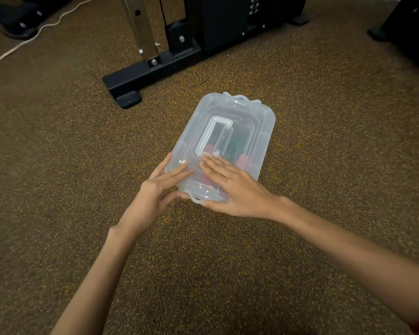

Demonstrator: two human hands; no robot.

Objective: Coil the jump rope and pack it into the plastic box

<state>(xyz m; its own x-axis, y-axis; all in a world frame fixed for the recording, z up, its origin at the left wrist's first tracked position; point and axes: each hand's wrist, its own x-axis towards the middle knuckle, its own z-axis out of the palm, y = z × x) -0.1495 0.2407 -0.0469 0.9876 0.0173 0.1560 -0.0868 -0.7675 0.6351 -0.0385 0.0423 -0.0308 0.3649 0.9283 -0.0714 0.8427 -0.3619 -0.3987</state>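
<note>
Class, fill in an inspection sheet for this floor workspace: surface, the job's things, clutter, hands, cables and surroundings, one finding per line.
Surface: brown speckled floor, box resting on it.
Job's things: translucent plastic box with its lid on; jump rope dimly visible inside, green cord with red handles.
Clutter: nothing seen.
Hands: left hand grips the box's near left corner, fingers on the lid; right hand lies flat on the lid's near end, thumb under the near latch.
Cables: white cord trailing over the floor at far left.
Surroundings: black gym machine frame beyond the box; more dark equipment at the far corners.
</note>
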